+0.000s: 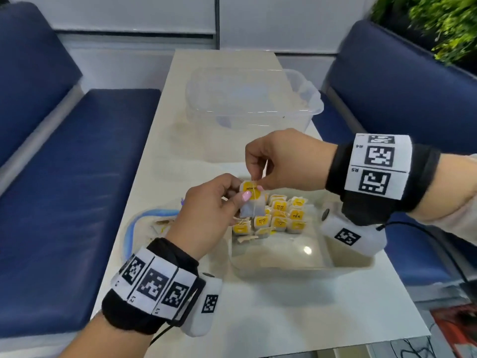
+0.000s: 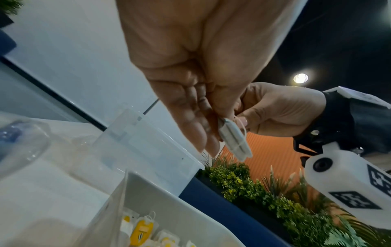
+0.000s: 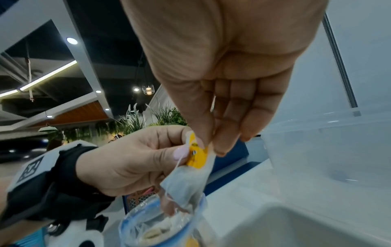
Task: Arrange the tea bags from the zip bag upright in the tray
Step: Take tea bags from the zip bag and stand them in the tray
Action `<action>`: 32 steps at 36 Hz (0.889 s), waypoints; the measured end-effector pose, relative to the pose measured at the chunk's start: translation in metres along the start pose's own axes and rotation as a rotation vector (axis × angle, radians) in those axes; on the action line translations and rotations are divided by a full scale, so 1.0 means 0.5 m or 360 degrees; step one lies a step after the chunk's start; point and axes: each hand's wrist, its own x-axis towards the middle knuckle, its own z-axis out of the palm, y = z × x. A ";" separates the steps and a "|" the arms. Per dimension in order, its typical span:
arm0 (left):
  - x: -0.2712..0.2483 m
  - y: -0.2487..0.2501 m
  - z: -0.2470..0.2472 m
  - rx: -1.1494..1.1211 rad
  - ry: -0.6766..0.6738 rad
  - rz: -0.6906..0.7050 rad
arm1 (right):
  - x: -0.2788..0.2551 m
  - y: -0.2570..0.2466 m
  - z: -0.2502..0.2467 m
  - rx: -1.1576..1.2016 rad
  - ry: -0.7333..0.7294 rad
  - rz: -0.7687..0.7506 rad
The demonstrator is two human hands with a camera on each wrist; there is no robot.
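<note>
Both hands up above the far-left corner of the clear shallow plastic tray [image 1: 304,264]. Left hand [image 1: 206,215] pinching the white paper tea bag with yellow tag [image 1: 251,200] by thumb and fingers; right hand [image 1: 281,161] pinching its top edge. Upright yellow-tagged tea bags [image 1: 278,218] packed along tray's far end, near half open. Blue-rimmed clear zip bag [image 1: 144,228] just left of tray; large clear plastic tub [image 1: 253,99] beyond

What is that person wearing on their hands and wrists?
Both wrists wear black bands with white strips of black square codes. A white camera box with a code hangs under each wrist, trailing a black cable. The left hand has pink nails; the right hand shows a pale sleeve.
</note>
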 end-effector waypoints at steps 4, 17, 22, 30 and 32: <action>0.000 -0.001 0.028 0.0103 -0.0082 0.0028 | -0.021 0.024 0.005 0.0022 -0.0065 0.0059; -0.036 -0.079 0.031 0.0452 -0.0081 0.0031 | -0.035 0.112 0.077 -0.0127 -0.0434 0.0419; -0.058 -0.105 0.034 0.0546 -0.0128 0.0007 | -0.017 0.137 0.121 -0.0194 -0.0616 0.0507; -0.077 -0.119 0.035 0.0552 -0.0177 -0.0022 | 0.014 0.159 0.171 -0.0357 -0.0695 0.0540; -0.078 -0.121 0.035 0.0550 -0.0185 -0.0017 | 0.017 0.162 0.179 -0.0387 -0.0706 0.0553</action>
